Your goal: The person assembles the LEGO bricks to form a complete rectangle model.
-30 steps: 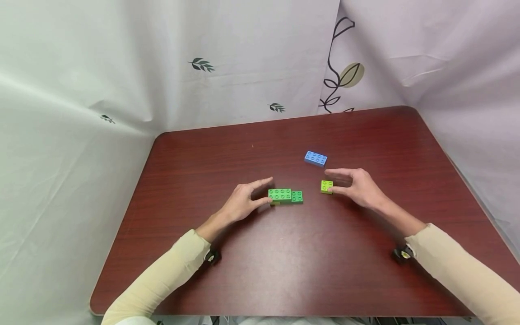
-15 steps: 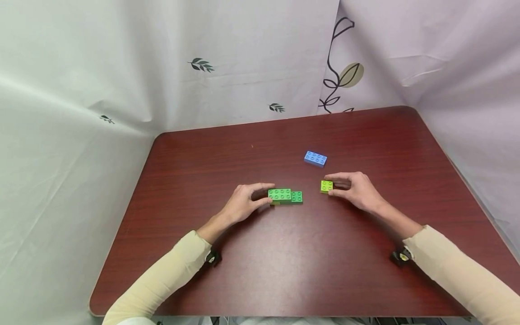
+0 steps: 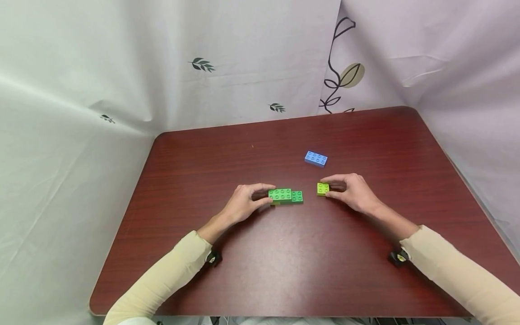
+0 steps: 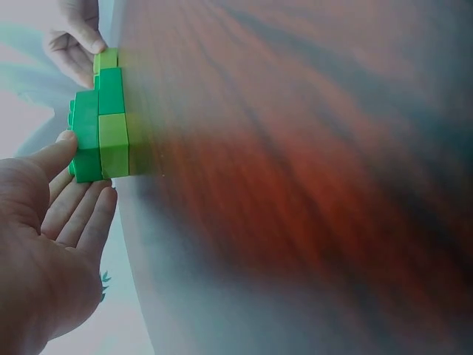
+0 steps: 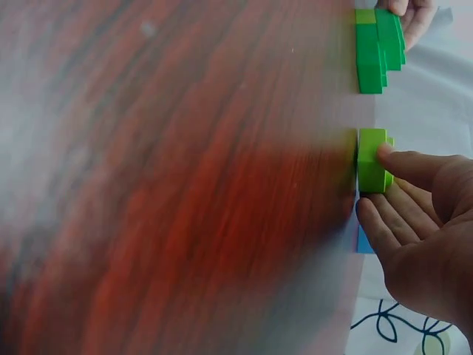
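Your right hand: fingers pinch 1 lime brick, 3 o'clock of green stack, apart. Your left hand: fingers grip stack's 9 o'clock end. Step, likely: joining; next needs gap closed, level.

the small, square, lime-green plastic brick is now further left, nearer the low stack of green plastic bricks, pinched by the right hand; the left hand's fingers have narrowed onto the stack.
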The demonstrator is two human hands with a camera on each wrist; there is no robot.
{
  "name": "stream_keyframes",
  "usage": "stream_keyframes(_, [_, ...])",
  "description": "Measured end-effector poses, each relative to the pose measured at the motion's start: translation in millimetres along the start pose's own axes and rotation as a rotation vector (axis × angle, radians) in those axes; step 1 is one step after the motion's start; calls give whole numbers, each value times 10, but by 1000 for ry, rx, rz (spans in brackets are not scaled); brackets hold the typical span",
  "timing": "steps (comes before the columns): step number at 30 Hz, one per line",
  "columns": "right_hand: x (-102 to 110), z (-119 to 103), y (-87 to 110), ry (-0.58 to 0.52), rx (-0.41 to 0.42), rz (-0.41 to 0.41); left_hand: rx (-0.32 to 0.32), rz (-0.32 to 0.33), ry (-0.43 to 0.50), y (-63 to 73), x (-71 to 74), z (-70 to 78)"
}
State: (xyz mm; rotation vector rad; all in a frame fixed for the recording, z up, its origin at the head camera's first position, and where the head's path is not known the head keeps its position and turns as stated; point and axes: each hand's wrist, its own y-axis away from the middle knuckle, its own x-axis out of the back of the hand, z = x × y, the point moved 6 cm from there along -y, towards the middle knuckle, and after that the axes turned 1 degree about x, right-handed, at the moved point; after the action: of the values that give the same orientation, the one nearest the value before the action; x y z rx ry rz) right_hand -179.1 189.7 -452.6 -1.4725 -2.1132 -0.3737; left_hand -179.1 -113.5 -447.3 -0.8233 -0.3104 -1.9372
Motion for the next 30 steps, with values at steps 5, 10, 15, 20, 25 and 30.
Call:
stream_keyframes(5, [-67, -55, -17, 13, 29, -11, -3, 0, -5, 0, -4, -2])
stream_keyframes(10, [-129, -116, -33, 29, 49, -21, -6, -1, 3, 3, -10, 0])
stream_keyframes(15, [-192, -157, -46, 63, 56, -28, -5, 2, 2, 4, -10, 0])
stream_keyframes(20, [-233, -188, -54, 100, 80, -22, -8, -2, 6, 1, -20, -9])
stream_keyframes(25, [-254, -199, -51, 107, 92, -24, -8, -4, 9, -2, -24, -9])
stream_keyframes(30, [-279, -205, -57, 96, 93, -35, 1, -8, 24, -7, -22, 4])
